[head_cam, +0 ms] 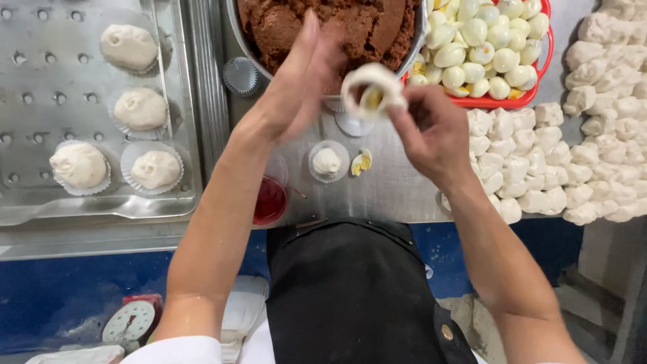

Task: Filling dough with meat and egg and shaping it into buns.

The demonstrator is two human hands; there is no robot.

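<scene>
Both hands meet mid-fill: your right hand (431, 131) pinches the dough wrapper (373, 91) (egg inside), left hand (306, 74) open-fingered beside it; next, gather edges evenly.

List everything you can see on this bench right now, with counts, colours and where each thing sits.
Filled buns in paper cups: four, pale, metal tray left.
Brown filling: one bowlful, top centre.
Peeled eggs: many, white-yellow, red basket top right.
Dough pieces: many, white, right.
Single bun: one, pale, centre.
Egg piece: one, beside it.
Red cup: one, bench edge.
Scale: one, below left.
Left hand: over filling.
Right hand: holding dough wrapper.
</scene>
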